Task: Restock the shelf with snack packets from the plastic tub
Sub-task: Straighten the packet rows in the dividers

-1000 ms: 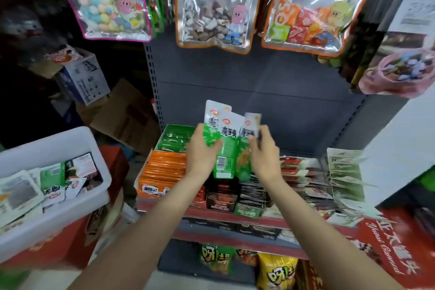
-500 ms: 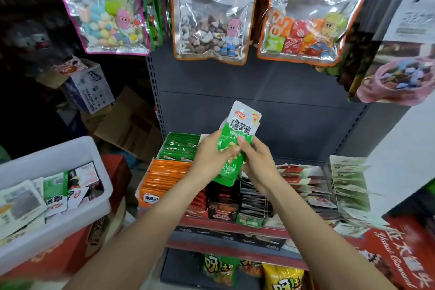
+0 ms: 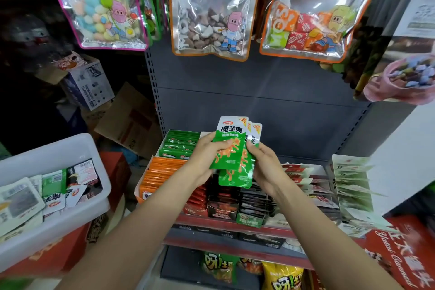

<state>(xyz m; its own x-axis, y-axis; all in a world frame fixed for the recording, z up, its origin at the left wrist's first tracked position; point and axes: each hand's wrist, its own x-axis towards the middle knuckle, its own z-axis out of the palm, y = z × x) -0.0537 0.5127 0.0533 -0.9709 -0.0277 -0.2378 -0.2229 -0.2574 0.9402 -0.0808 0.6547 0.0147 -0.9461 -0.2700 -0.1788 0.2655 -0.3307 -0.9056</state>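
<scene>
Fingers of left hand point(image 3: 207, 155) and right hand point(image 3: 263, 167) grasp green snack packets point(image 3: 229, 148) | fanned, upright, white-topped, above shelf point(image 3: 235, 223)

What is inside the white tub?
The white tub holds loose snack packets: green, white, and a dark one, lying jumbled. What lies underneath them, and the tub's bottom, is covered.

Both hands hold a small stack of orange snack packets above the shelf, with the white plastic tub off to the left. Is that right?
Not quite: the held packets are green, not orange. The head view shows the left hand and right hand holding green snack packets above the red-edged shelf, the white plastic tub to the left.
</scene>
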